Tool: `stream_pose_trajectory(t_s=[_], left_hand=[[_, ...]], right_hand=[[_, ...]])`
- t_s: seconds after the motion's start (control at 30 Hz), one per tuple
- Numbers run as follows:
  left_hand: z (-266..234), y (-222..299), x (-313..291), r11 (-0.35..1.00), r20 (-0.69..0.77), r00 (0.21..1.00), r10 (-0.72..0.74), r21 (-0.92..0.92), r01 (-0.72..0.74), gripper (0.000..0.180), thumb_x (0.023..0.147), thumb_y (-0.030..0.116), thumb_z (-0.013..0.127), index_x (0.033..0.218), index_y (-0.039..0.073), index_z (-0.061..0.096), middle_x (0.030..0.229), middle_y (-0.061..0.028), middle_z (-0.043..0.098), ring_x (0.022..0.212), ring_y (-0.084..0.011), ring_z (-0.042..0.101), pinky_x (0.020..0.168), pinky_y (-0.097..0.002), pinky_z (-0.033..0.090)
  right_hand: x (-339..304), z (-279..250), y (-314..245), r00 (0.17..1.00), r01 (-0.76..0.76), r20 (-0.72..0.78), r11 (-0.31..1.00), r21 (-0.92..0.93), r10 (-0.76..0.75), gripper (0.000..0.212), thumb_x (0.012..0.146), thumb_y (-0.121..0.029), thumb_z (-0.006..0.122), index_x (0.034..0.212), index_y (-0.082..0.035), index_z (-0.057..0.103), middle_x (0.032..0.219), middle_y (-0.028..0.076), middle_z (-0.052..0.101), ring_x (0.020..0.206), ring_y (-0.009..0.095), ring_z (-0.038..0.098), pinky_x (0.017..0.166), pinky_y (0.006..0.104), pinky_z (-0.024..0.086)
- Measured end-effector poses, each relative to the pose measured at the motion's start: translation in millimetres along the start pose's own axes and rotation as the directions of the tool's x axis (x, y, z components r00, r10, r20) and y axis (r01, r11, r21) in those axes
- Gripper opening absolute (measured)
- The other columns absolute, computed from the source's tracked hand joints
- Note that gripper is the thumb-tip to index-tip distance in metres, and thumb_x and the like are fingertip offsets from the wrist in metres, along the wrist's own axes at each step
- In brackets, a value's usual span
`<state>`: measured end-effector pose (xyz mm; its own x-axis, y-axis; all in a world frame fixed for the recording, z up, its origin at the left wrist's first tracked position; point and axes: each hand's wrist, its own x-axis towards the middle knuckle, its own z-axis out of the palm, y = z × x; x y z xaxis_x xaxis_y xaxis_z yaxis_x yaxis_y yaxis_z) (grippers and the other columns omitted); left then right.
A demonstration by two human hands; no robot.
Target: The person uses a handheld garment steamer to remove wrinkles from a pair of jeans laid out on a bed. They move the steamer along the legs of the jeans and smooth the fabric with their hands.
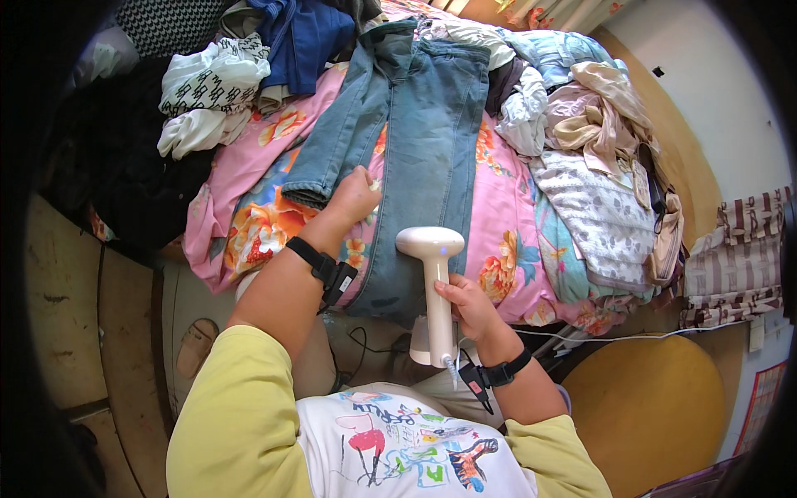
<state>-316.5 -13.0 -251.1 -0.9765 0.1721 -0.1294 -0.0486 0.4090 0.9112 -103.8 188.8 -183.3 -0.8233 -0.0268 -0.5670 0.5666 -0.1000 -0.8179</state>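
Note:
Blue jeans (427, 158) lie on the flowered bedding, waist away from me and legs toward me. One leg runs straight to the near edge of the bed; the other angles left. In my right hand (466, 305) is the handle of a cream-coloured handheld garment steamer (436, 257). Its wide head sits over the lower part of the straight leg; I cannot tell whether it touches the cloth. Closed in a fist, my left hand (355, 197) is between the two legs, beside the straight leg's inner edge. What its fingers hold, if anything, is hidden.
Pink flowered bedding (506, 224) covers the bed. Piled clothes (589, 116) lie at the right, with more garments (212, 79) at the left. A white cord (614, 339) stretches rightward past a round yellow-brown surface (639, 407). One slipper (197, 344) rests on the floor.

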Motion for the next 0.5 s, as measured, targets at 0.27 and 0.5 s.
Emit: stream_pose_trajectory(t_s=[0.27, 0.5], left_hand=[[1, -4, -2, 0.996, -0.051, 0.995, 0.084, -0.026, -0.085, 0.027, 0.076, 0.012, 0.066, 0.095, -0.001, 0.053, 0.088, -0.025, 0.064, 0.085, -0.0402, 0.063, 0.076, -0.0422, 0.05], [0, -11, 2, 0.984, -0.149, 0.975, 0.166, -0.032, -0.173, 0.025, 0.075, 0.01, 0.063, 0.096, -0.001, 0.054, 0.078, -0.0163, 0.062, 0.073, -0.0259, 0.062, 0.069, -0.0362, 0.049]], right_hand=[[-22, -2, 20, 0.999, -0.024, 0.024, 0.996, -0.091, 0.026, 0.028, 0.089, -0.025, 0.066, 0.107, -0.003, 0.061, 0.089, 0.001, 0.062, 0.08, 0.01, 0.058, 0.071, 0.0269, 0.047], [-11, 6, 11, 0.998, -0.008, 0.056, 0.998, -0.065, 0.011, 0.025, 0.09, -0.023, 0.065, 0.107, -0.004, 0.062, 0.088, 0.001, 0.062, 0.078, 0.01, 0.058, 0.07, 0.0271, 0.048]])
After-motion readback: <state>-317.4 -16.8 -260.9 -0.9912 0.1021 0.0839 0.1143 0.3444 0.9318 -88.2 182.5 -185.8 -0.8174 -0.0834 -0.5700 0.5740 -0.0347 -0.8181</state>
